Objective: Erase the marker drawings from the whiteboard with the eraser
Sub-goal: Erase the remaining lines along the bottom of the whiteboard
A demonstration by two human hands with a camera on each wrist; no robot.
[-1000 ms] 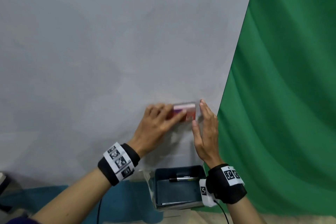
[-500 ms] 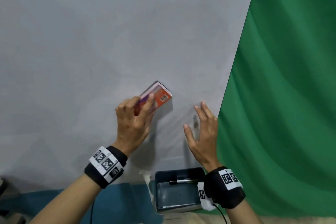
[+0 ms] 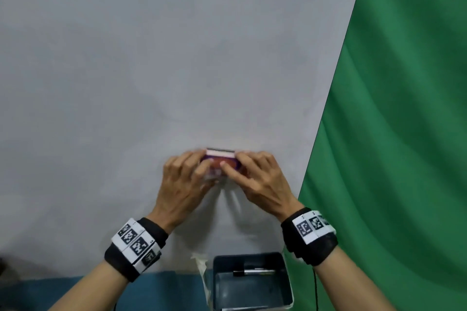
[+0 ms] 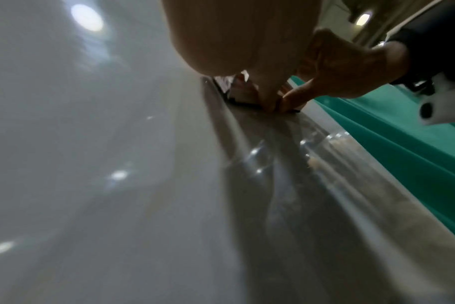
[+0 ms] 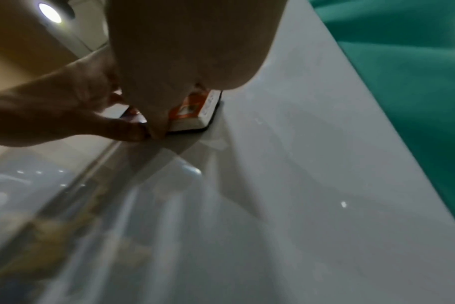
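Note:
The whiteboard (image 3: 151, 83) fills most of the head view, and I see no marker lines on it. A small eraser (image 3: 220, 156) with an orange and purple label and a dark felt base lies flat against the board, low and right of centre. My left hand (image 3: 187, 179) grips its left end and my right hand (image 3: 260, 177) grips its right end, thumbs meeting below it. The right wrist view shows the eraser (image 5: 195, 111) with its felt on the board, and the left wrist view shows the eraser (image 4: 240, 90) mostly hidden behind my fingers.
A grey metal box (image 3: 252, 283) hangs at the board's lower edge below my hands, with a black marker (image 3: 252, 272) lying inside. A green curtain (image 3: 391, 134) covers everything right of the board's slanted edge. A blue strip (image 3: 164, 290) runs under the board.
My left hand brought the eraser back down and right from its tilted position. My right hand, open on the board before, has moved left and taken hold of the eraser's right end.

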